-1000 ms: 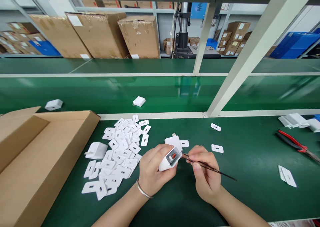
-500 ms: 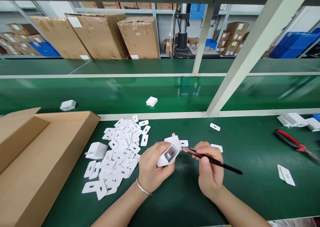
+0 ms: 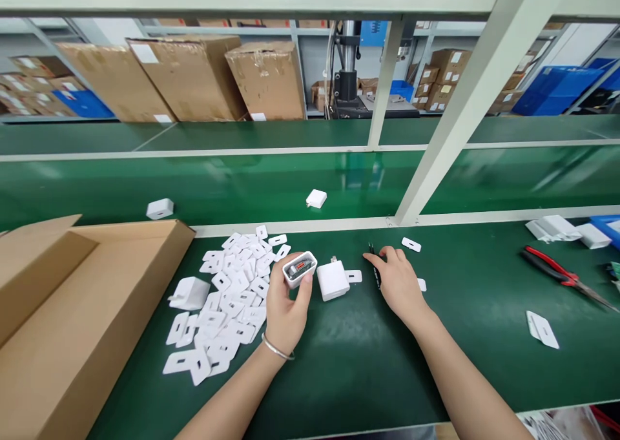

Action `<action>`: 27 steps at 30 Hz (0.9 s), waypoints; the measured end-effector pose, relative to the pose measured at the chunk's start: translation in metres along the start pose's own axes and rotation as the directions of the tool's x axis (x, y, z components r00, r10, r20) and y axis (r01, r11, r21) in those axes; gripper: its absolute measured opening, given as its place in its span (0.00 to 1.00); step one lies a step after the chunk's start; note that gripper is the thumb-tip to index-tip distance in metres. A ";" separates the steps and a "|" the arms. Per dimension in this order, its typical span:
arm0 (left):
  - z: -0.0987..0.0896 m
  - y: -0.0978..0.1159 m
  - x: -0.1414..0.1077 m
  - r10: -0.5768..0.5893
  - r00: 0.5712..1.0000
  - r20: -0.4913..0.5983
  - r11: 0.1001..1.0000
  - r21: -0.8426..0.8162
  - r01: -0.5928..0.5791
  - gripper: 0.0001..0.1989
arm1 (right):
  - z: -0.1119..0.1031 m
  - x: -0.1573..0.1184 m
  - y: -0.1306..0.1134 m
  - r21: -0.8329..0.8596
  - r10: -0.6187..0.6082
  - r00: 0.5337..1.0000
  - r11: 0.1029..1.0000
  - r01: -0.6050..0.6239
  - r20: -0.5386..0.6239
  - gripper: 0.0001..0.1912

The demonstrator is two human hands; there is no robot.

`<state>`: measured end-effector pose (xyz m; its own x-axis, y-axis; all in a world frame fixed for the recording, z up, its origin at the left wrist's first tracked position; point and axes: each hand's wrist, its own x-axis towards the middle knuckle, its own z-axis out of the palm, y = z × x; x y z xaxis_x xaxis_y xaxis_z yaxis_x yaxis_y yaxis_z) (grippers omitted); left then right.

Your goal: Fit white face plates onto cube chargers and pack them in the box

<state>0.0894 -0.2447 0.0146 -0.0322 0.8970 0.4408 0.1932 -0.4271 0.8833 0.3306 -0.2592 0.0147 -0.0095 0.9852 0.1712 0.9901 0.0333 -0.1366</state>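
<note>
My left hand [image 3: 285, 311] is closed round a white charger housing [image 3: 293, 278], its open end facing up and showing a small orange-and-metal part inside. A white charger [image 3: 333, 280] with prongs lies just right of it, against a flat white cover plate [image 3: 354, 276]. On the green bench, the black tweezers [image 3: 376, 276] lie at the left edge of my right hand [image 3: 400, 282]. One digit of that hand reaches across them, and its fingers are apart. A heap of white slotted cover plates [image 3: 237, 298] spreads left of my left hand, with another charger [image 3: 190, 293] beside it.
A cardboard box [image 3: 130, 317] stands open at left. Red-and-black pliers [image 3: 557, 269], loose plates [image 3: 542, 329] and white housings [image 3: 557, 228] lie at right. Two chargers [image 3: 316, 199] sit on the green strip behind the bench rail. A slanted white post [image 3: 450, 123] rises at right.
My left hand has moved left and up with the housing, uncovering the charger beside it. My right hand has set the tweezers down on the bench. The two chargers on the strip have shifted right.
</note>
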 end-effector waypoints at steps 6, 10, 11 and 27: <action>0.000 -0.003 0.002 -0.032 0.999 0.008 0.989 -0.141 0.033 0.14 | -0.007 -0.001 -0.015 0.186 -0.149 0.989 0.971 0.149 -0.015 0.17; -0.001 -0.003 0.001 0.005 0.998 0.066 0.971 -0.237 0.011 0.19 | -0.001 -0.001 -0.023 0.205 -0.172 0.984 0.965 0.161 0.036 0.08; -0.001 -0.002 0.000 0.014 0.997 0.079 0.968 -0.249 0.006 0.21 | -0.001 -0.001 -0.024 0.212 -0.144 0.990 0.967 0.140 0.004 0.07; -0.004 0.013 -0.004 0.286 0.926 0.246 0.958 -0.101 -0.270 0.26 | -0.017 -0.033 -0.066 0.319 -0.289 0.696 0.730 0.605 -0.658 0.20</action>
<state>0.0886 -0.2546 0.0248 0.2670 0.7362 0.6219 0.0951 -0.6623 0.7432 0.2675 -0.2964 0.0343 -0.2004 0.5652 0.8003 0.6719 0.6738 -0.3076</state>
